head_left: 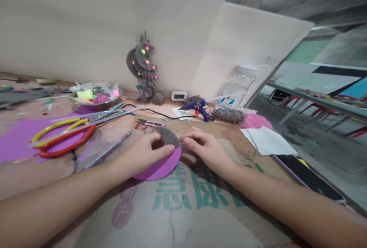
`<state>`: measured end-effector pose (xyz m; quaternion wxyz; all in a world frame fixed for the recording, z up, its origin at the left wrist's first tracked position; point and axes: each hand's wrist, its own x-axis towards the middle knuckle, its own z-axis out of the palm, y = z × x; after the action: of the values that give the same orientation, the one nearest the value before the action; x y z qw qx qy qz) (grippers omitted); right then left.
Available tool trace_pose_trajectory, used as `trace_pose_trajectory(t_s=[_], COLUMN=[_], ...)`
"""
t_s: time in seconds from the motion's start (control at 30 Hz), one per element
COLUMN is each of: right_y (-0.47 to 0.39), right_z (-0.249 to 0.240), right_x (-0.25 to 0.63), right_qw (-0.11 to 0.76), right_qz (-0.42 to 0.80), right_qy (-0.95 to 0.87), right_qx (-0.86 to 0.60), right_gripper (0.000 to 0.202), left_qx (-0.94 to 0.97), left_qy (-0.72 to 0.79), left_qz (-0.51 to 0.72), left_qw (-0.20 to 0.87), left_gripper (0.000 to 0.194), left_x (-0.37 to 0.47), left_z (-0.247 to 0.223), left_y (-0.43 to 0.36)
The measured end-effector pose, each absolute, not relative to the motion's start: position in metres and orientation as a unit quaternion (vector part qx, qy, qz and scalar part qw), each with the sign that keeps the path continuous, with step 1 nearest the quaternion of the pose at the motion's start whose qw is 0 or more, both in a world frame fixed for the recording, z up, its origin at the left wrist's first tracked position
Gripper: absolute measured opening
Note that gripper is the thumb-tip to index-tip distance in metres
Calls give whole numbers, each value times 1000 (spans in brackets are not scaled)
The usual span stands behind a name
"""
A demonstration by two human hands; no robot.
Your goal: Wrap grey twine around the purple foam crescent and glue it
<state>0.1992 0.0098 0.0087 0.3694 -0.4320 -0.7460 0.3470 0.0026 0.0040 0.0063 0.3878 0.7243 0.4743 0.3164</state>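
My left hand [151,149] pinches a grey, yarn-textured crescent [167,136], its thumb resting across the lower edge. Below that thumb a rounded purple piece [160,168] lies over the printed cardboard [172,221]. At the crescent's right tip, my right hand [204,146] has its thumb and forefinger pressed together; whatever small thing is between them is too blurred to make out. Behind the hands are small pink-handled snips [147,122] and a blue glue gun [196,106] with a red light on.
Left: red and yellow scissors [67,141], a pen [109,150], purple sheet [17,137] and metal bowl [97,104]. Back: hanging grey moon ornament [143,62], timer [179,95], yarn [228,115] and bottle [235,87]. Right: white paper [268,141] and a phone [309,179].
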Motion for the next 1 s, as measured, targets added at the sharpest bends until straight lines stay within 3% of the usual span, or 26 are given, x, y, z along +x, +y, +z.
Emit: trace_pose_trajectory(t_s=[0.23, 0.37, 0.57, 0.63, 0.7, 0.8, 0.9, 1.0], right_y=[8, 9, 34, 41, 41, 29, 13, 4], right_z=[7, 4, -6, -6, -2, 4, 9, 9], right_x=[197, 197, 209, 214, 215, 210, 199, 192], right_qw=[357, 370, 553, 572, 551, 495, 405, 343], right_qz=[381, 472, 497, 487, 460, 446, 503, 508], right_qy=[-741, -660, -507, -490, -529, -601, -644, -671], right_qx=[-422, -453, -436, -442, -454, -441, -410, -417], right_gripper=[16, 24, 31, 37, 41, 28, 43, 38], left_qx=[735, 738, 734, 733, 732, 732, 735, 739], left_qy=[478, 492, 482, 469, 460, 450, 454, 460], left_qz=[297, 287, 283, 288, 292, 304, 310, 310], left_qw=[378, 363, 385, 401, 409, 412, 397, 383], left_gripper=[19, 21, 25, 24, 25, 26, 26, 29], left_x=[3, 2, 3, 3, 2, 1, 1, 1], left_z=[8, 7, 6, 5, 5, 4, 4, 4], left_y=[3, 2, 4, 4, 5, 6, 7, 6])
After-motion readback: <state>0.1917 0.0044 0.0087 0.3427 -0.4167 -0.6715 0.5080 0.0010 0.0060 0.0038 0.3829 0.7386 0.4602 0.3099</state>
